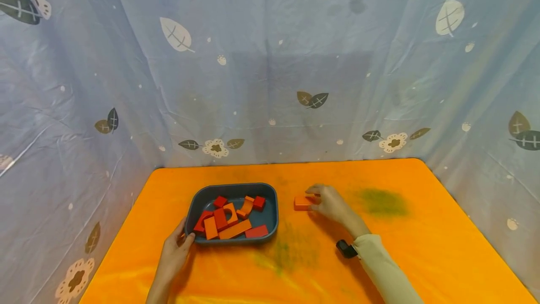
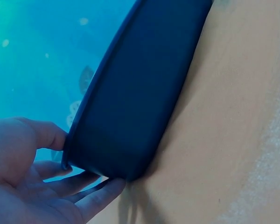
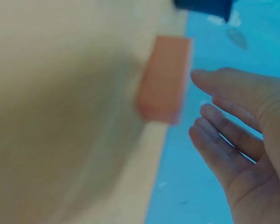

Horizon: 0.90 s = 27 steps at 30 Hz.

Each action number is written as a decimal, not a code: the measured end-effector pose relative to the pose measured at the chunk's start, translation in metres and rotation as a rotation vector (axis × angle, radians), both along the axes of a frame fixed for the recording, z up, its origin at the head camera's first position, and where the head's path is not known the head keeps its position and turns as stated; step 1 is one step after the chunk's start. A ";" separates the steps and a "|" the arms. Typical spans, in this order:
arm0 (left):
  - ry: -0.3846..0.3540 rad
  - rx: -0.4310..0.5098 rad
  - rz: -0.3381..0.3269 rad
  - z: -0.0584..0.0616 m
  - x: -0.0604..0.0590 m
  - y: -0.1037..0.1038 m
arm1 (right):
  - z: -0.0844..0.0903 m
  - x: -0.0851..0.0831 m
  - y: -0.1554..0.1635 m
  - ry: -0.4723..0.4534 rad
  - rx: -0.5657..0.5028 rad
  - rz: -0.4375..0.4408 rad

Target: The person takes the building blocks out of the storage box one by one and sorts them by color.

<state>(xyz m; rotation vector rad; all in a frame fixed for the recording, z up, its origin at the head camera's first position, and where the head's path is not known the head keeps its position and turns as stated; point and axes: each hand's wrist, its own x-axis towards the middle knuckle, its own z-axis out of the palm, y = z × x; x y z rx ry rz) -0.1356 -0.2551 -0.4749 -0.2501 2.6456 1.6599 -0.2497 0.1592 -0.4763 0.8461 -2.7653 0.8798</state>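
Orange block lying flat on orange worktop near its middle, right hand just beside with fingers loose, gripping nothing; dark tray of red and orange blocks toward left edge, steadied at near corner by left hand.

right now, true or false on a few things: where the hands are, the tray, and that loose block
1. The left hand holds the near corner of the dark tray. True.
2. The tray is empty. False: it holds red and orange blocks.
3. The right hand grips the orange block tightly. False: in the right wrist view its fingers are straight and apart from the block.
4. The orange block lies on the orange table, outside the tray. True.
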 end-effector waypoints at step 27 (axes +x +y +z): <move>0.016 0.016 0.005 0.001 0.002 0.001 | 0.014 0.015 -0.156 -0.021 0.219 0.367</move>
